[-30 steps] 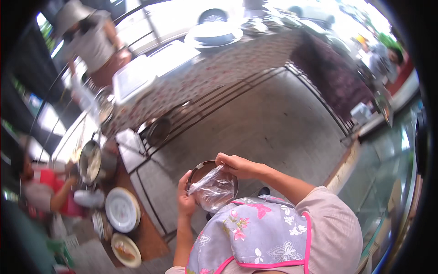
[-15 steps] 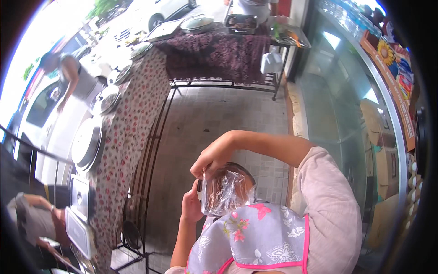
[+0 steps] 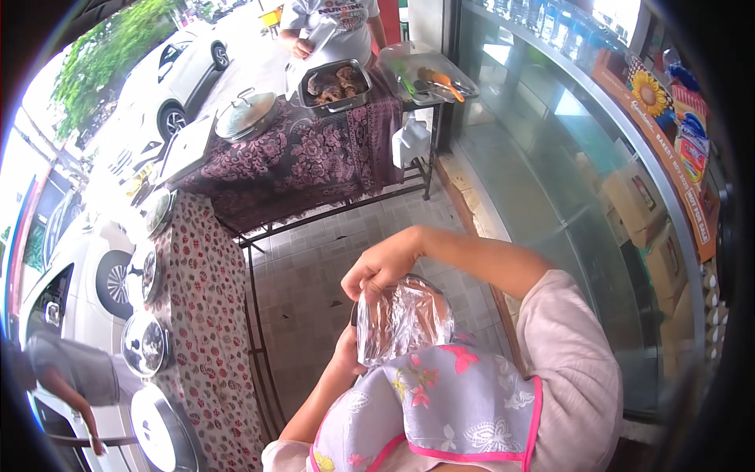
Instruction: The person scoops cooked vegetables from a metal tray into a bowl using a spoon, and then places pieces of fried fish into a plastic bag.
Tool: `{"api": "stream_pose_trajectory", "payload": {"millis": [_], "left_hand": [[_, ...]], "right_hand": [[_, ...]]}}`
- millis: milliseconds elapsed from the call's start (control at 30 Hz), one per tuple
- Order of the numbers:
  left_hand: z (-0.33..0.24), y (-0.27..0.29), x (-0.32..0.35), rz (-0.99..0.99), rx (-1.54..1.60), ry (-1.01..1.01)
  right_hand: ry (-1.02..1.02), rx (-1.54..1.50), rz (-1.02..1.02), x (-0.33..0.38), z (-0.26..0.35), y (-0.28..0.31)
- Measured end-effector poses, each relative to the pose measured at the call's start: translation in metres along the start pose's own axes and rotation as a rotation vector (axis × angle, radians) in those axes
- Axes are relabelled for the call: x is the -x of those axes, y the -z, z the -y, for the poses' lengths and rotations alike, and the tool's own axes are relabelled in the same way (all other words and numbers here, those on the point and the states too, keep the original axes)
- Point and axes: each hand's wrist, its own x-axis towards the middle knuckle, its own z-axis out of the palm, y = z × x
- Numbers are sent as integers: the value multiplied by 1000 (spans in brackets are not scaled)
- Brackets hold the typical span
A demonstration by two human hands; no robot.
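1. Head view: clear plastic hangs in front of the wearer's chest, just above the flowered apron and over the tiled floor, well apart from the purple-clothed tabletop. Behind it sits a round vessel, mostly covered; its contents, if any, cannot be made out.
2. Right hand: bent over from above, fingers and thumb pinching the plastic's upper left edge.
3. Left hand: at the lower left side of the plastic, partly hidden by it; whether its fingers grip the vessel, I cannot tell.
4. Handling, as a judgement: the plastic should be very light, limp, slippery and prone to cling or tear, so a gathered edge is the best hold. The vessel looks stiff; its rim or side would give a firmer grip.
5. Writing: the plastic shows no label. An orange-brown display box at right carries pale printed lettering, with a sunflower and bright packets above. Brown cartons behind the glass bear a dark mark, too small to read. Across the way, a person's white shirt has dark lettering, partly cut off.
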Motion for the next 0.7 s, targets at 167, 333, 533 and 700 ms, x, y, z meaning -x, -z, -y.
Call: {"api": "stream_pose_trajectory", "payload": {"millis": [167, 333, 533, 700], "left_hand": [[-40, 5, -64, -230, 22, 52], [-98, 63, -144, 41, 267, 19], [-184, 81, -242, 96, 51, -227], [-223, 107, -283, 16, 31, -301]], "right_hand": [[204, 254, -207, -8, -16, 73], [202, 258, 37, -63, -41, 176], [76, -354, 96, -78, -120, 293], [194, -1046, -223, -42, -242, 326]]}}
